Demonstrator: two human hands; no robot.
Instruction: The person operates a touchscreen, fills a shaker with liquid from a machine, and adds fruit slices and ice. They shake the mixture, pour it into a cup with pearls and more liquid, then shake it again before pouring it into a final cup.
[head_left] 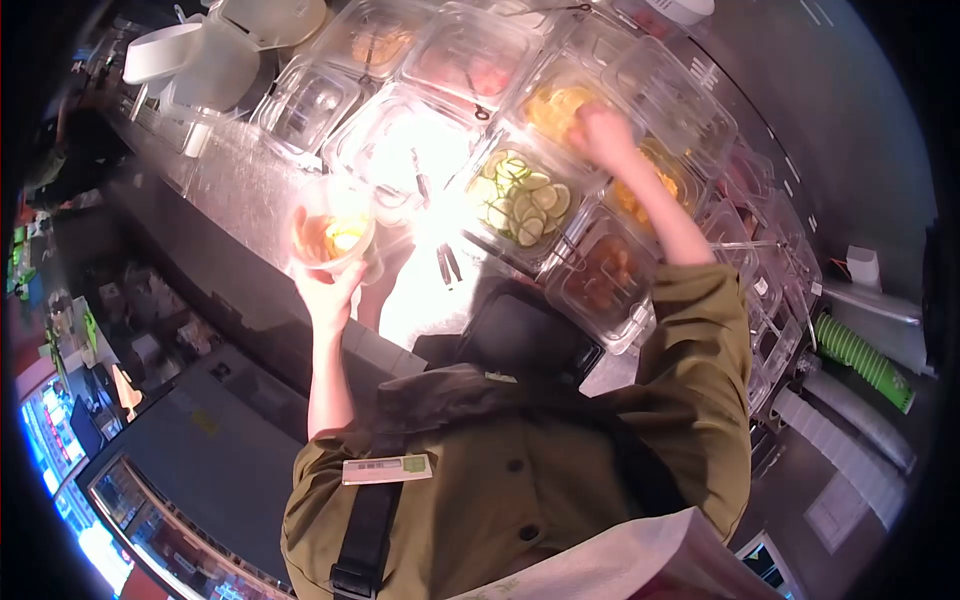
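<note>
My left hand (328,290) holds up a clear plastic cup (333,232) with orange pieces and liquid in it, above the steel counter edge. My right hand (605,135) reaches out with curled fingers over a row of clear tubs, between a tub of yellow slices (556,100) and a tub of orange pieces (645,190). What the fingers grip, if anything, is hidden. A tub of cucumber-like green slices (520,200) lies between my two hands. I wear an olive shirt with a dark strap.
Several more clear lidded tubs fill the counter, one with brown pieces (600,280). Dark tongs (447,262) lie under bright glare. White containers (200,60) stand at the far left. A stack of green cups (865,362) lies at the right.
</note>
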